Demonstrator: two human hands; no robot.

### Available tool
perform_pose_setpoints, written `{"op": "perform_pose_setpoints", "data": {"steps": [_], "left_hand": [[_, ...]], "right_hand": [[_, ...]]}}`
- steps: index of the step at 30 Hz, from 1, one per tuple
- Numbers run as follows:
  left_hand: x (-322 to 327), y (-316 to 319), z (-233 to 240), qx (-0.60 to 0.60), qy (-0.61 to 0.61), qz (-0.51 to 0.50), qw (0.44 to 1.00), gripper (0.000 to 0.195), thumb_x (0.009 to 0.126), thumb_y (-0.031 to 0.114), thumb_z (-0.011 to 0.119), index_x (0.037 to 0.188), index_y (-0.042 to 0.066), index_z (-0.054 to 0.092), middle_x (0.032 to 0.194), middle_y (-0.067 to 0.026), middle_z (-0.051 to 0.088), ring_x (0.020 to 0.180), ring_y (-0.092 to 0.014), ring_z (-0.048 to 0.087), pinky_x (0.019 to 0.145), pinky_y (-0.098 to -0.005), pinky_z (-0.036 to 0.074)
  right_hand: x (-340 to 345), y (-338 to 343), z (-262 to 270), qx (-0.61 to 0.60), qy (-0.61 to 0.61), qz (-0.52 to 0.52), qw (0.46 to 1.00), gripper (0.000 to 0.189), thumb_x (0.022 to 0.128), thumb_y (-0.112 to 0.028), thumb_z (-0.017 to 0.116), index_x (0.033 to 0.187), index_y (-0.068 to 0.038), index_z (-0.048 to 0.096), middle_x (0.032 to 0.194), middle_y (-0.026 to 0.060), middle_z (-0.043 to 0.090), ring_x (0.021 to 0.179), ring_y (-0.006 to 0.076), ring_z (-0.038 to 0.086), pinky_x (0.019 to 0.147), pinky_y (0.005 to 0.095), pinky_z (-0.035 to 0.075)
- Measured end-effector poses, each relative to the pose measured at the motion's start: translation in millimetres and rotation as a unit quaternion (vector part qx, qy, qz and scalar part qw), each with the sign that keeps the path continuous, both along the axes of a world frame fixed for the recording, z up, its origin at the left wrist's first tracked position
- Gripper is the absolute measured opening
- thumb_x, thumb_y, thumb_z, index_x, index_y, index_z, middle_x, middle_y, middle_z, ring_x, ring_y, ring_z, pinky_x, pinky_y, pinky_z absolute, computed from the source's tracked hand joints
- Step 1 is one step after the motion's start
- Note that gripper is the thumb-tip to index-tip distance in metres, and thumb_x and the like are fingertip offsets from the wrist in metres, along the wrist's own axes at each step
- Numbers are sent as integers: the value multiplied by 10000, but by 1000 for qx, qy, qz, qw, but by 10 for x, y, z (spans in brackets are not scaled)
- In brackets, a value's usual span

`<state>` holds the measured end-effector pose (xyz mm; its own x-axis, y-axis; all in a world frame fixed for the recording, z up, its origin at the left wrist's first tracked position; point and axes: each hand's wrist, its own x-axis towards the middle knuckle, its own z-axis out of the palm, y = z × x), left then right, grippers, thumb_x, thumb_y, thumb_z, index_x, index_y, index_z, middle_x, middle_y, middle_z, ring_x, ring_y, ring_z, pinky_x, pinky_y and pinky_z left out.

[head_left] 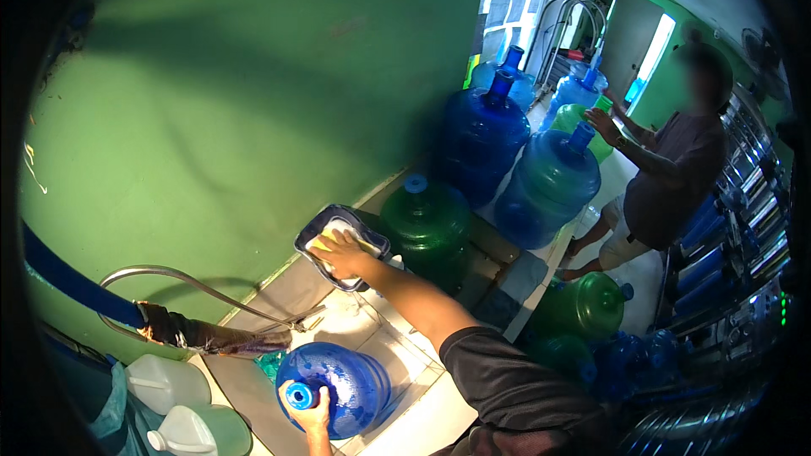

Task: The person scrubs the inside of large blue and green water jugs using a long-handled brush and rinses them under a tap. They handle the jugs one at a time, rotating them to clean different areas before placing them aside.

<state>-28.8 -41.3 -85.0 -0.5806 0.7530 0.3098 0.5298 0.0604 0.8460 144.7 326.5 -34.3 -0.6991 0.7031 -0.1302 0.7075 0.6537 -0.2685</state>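
My left hand point(310, 415) is wrapped around the neck of a blue water-cooler bottle point(355, 386), which stands on the tiled counter point(396, 348). Water drops wet its shoulder, and a light blue cap with a dark centre tops the neck. Against the green wall sits a dark plastic basin point(307, 228) with white suds inside. Reaching into it, my right hand point(345, 253) has its fingers over a yellow sponge point(326, 242), partly hidden beneath them. Just right of the basin stands a green bottle point(427, 221) with a blue cap.
Large blue bottles point(485, 133) line the counter farther back. A co-worker point(675, 171) stands there, hands near a light green bottle point(570, 115). Translucent jugs point(199, 427) sit at lower left below a wrapped pipe point(209, 329) and a curved metal tube point(190, 278). More bottles point(586, 304) lie below at right.
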Motion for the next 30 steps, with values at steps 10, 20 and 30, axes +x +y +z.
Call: {"op": "perform_pose_setpoints", "data": {"steps": [10, 20, 30], "left_hand": [[213, 26, -62, 21, -94, -31, 995, 773, 603, 84, 886, 1268, 2, 501, 1167, -133, 585, 1076, -282, 587, 1006, -409, 455], [468, 328, 66, -21, -215, -221, 951, 707, 763, 156, 842, 1341, -18, 474, 1305, -180, 537, 1216, -302, 519, 1077, -417, 380], [652, 280, 67, -45, -133, -220, 965, 637, 669, 244, 921, 1190, 47, 613, 1116, -103, 631, 1045, -266, 596, 936, -400, 484]], "right_hand": [[-41, -71, 598, -80, 280, -167, 942, 449, 813, -232, 688, 1209, -28, 624, 1065, 242, 693, 976, 379, 679, 853, 463, 534], [-147, -2672, 508, 112, 401, 196, 888, 315, 942, -287, 552, 1212, -175, 670, 1258, 95, 604, 1119, 321, 566, 863, 453, 467], [305, -2203, 41, -22, 346, 15, 938, 361, 761, -274, 713, 1092, -132, 681, 1043, 131, 703, 859, 343, 663, 732, 462, 538]]}}
